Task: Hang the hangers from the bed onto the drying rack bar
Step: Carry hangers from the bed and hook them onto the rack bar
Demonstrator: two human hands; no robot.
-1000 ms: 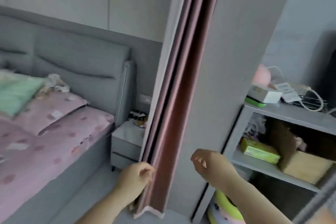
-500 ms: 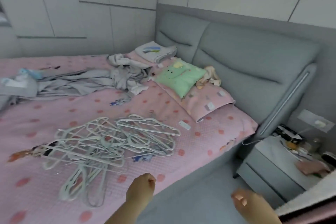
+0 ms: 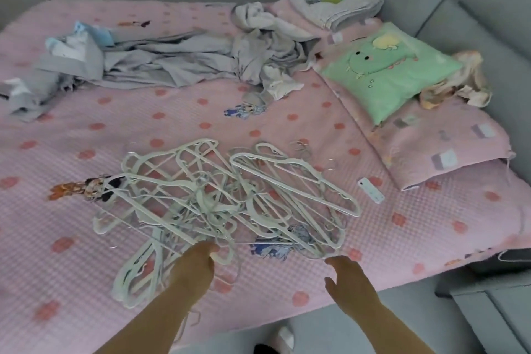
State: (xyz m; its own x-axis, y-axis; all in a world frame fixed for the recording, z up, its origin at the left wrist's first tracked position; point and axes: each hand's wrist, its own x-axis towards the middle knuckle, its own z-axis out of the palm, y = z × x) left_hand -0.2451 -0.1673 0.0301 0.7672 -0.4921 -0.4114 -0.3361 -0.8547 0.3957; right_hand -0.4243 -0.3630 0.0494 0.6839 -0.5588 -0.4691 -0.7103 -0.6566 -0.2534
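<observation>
A tangled pile of several white plastic hangers (image 3: 230,198) lies on the pink dotted bed cover (image 3: 287,123), toward the near edge. My left hand (image 3: 196,266) is at the pile's near side, its fingers curled down over a hanger end; the back of the hand hides whether they hold it. To the right, my right hand (image 3: 349,279) reaches toward the pile's right corner with straight fingers, just short of the hangers and holding nothing. The drying rack bar is out of view.
Crumpled grey clothes (image 3: 178,57) lie across the far half of the bed. A green pillow (image 3: 388,72), a pink pillow (image 3: 436,146) and a folded towel (image 3: 336,6) sit by the grey headboard (image 3: 474,3). A small white remote (image 3: 370,190) lies right of the pile.
My view swung from the curtain and shelf to the bed, then closer over the hangers. Both hands moved forward to the pile's near edge; the right hand's fingers straightened.
</observation>
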